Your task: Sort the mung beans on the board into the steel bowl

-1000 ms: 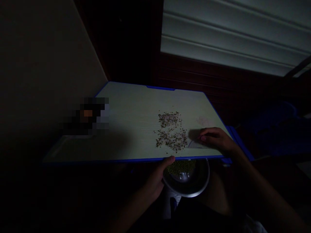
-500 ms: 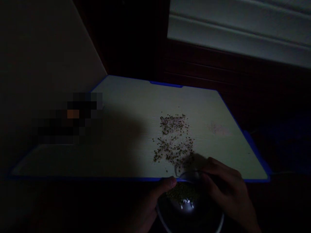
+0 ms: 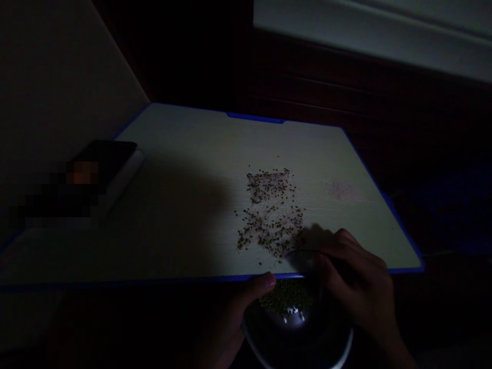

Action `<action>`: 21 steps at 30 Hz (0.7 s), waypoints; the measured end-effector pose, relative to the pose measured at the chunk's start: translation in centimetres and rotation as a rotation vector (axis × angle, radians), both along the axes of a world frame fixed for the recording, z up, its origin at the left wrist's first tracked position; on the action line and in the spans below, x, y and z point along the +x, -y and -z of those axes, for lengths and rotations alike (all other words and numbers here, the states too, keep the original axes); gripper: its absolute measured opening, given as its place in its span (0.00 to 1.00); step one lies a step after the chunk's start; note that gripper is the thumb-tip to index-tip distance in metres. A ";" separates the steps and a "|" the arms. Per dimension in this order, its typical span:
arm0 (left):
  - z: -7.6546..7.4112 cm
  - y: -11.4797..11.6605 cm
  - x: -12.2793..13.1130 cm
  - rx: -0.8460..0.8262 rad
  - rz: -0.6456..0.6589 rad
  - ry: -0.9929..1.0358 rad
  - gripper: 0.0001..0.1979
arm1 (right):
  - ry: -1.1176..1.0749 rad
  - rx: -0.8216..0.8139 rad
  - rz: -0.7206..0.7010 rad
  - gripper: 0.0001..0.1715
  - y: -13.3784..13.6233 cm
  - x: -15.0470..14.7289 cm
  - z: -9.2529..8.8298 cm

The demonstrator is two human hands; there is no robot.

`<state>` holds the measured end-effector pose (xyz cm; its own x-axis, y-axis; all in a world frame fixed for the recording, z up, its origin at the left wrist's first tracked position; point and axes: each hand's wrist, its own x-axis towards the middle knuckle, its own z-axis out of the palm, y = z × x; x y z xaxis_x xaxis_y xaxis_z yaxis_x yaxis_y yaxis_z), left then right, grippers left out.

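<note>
**Dim room, pale tray table, green grains at its near edge**

The room is dark, with a brown wooden wall behind and a pale slatted band at the upper right. A flat, light-coloured table (image 3: 184, 215) with a thin blue rim fills the middle of the view; its surface is smooth and matte, rectangular, with the long side running left to right. On its left part lies a dark, flat, oblong device (image 3: 109, 159), partly blurred out.

A scatter of small green-brown grains (image 3: 269, 215) lies on the table right of centre. The patch is longer than wide, its long axis running from the far side toward the near edge, widening toward the person. A faint pinkish smear (image 3: 342, 190) sits to its right, apart from it.

Just below the near edge hangs a round metal bowl (image 3: 338, 348), shiny, with a bright thin rim, holding a heap of the same green grains (image 3: 286, 297). The left hand (image 3: 234, 323) grips the bowl at its left rim, thumb tip up against the table's blue edge. The right hand (image 3: 355, 284) is curled, fingers bent down over the table edge and the bowl's far rim, touching the near end of the scatter; whether it pinches anything cannot be told in this darkness.
</note>
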<state>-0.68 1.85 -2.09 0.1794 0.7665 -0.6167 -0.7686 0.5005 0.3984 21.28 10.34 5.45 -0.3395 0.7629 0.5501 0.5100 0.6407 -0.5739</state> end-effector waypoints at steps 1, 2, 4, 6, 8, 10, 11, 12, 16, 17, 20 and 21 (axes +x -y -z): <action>0.0 0.0 0.0 -0.024 0.007 0.019 0.24 | -0.005 -0.003 -0.008 0.06 0.0 0.0 0.0; 0.2 0.0 0.0 -0.041 0.023 0.045 0.25 | -0.011 -0.006 -0.017 0.06 0.1 0.0 0.1; 0.5 0.1 -0.1 -0.063 0.065 0.088 0.24 | -0.015 -0.014 -0.039 0.06 0.1 0.0 0.1; 0.8 0.1 0.1 -0.073 0.082 0.101 0.21 | -0.012 -0.016 -0.049 0.07 0.0 0.0 0.1; 0.8 0.0 0.4 -0.077 0.068 0.094 0.21 | -0.009 -0.015 -0.043 0.08 -0.1 -0.1 0.0; 0.7 -0.3 0.7 -0.074 0.048 0.075 0.24 | -0.012 -0.010 -0.034 0.09 -0.2 -0.2 0.0; 0.6 -0.3 0.8 -0.064 0.040 0.063 0.25 | -0.014 -0.008 -0.035 0.09 -0.3 -0.2 0.0; 0.6 -0.3 0.8 -0.050 0.019 0.038 0.25 | -0.015 -0.007 -0.039 0.09 -0.3 -0.3 -0.1; 0.7 0.3 -0.6 -0.021 -0.019 -0.053 0.17 | -0.010 -0.017 -0.071 0.07 -0.3 -0.3 -0.1; 0.7 0.5 -1.1 -0.030 -0.024 -0.078 0.13 | -0.008 -0.019 -0.079 0.07 -0.3 -0.3 -0.1; 0.4 0.7 -1.7 -0.034 0.011 -0.099 0.19 | -0.005 -0.026 -0.107 0.08 -0.3 -0.1 0.0; 0.1 0.6 -1.5 -0.032 0.003 -0.104 0.22 | -0.004 -0.031 -0.117 0.09 -0.3 -0.1 0.0</action>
